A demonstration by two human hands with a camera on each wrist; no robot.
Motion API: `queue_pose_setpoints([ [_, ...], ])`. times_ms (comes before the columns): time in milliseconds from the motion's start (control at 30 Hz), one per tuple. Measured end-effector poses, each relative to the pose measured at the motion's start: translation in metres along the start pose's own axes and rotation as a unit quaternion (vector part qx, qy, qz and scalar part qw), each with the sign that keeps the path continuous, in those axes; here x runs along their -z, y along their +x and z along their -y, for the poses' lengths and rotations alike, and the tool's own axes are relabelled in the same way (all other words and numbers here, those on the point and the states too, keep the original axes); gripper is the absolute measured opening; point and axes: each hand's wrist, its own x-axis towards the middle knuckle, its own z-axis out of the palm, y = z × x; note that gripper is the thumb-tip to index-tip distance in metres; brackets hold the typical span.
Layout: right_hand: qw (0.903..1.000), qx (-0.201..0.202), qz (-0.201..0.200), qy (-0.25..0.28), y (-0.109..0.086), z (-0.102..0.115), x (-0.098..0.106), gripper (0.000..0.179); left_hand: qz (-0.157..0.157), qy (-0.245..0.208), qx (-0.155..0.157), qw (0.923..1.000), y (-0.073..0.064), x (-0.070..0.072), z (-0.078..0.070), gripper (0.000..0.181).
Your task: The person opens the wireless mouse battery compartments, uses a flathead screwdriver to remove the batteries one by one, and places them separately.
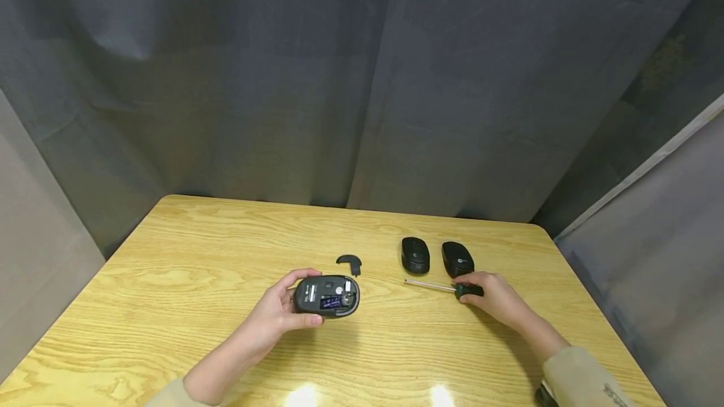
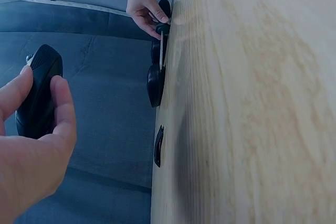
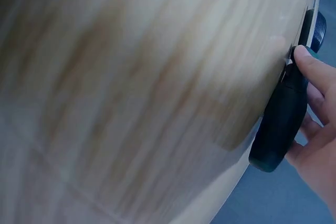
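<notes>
My left hand (image 1: pixel 271 316) grips a black computer mouse (image 1: pixel 308 294) between thumb and fingers, above the table. Its underside faces up, with the battery compartment uncovered and a dark blue battery (image 1: pixel 330 303) lying inside. Just beyond it, the curved black battery cover (image 1: pixel 352 262) rests on the wood. On the other side, my right hand (image 1: pixel 498 297) pinches a screwdriver (image 1: pixel 430 285) near the front of its dark green and black handle (image 3: pixel 281 119). The shaft points left, low over the table. Right behind those fingers sits another black mouse (image 1: pixel 458 259).
A further black mouse (image 1: pixel 415 255) stands to the left of the one by my right hand. The wooden table (image 1: pixel 226 256) ends at a dark grey curtain (image 1: pixel 283 80) at the back. A dark object (image 1: pixel 544 396) is partly hidden beside my right sleeve.
</notes>
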Motion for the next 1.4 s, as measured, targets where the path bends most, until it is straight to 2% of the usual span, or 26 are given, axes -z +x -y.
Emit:
queue_pose_setpoints([
  [267, 0.9999, 0.001, 0.012, -0.002, -0.001, -0.002, 0.006, 0.037, -0.003, 0.007, 0.009, 0.9999, 0.001, -0.001, -0.001, 0.076],
  [433, 0.9999, -0.003, 0.013, 0.002, -0.001, -0.001, 0.01, 0.039, -0.008, 0.015, 0.003, 0.9999, 0.003, -0.001, -0.002, 0.074],
  [633, 0.9998, -0.001, 0.008, 0.019, -0.001, 0.01, 0.022, 0.04, -0.013, 0.02, 0.003, 0.9997, 0.004, -0.002, -0.002, 0.074],
  [1067, 0.9955, 0.069, -0.063, -0.015, 0.004, 0.054, 0.051, 0.037, -0.023, 0.02, 0.006, 0.9995, 0.006, -0.006, -0.006, 0.074],
  [1400, 0.9868, 0.111, -0.117, -0.015, 0.004, 0.093, 0.063, 0.034, -0.02, 0.02, 0.003, 0.9996, 0.006, -0.009, -0.004, 0.075],
])
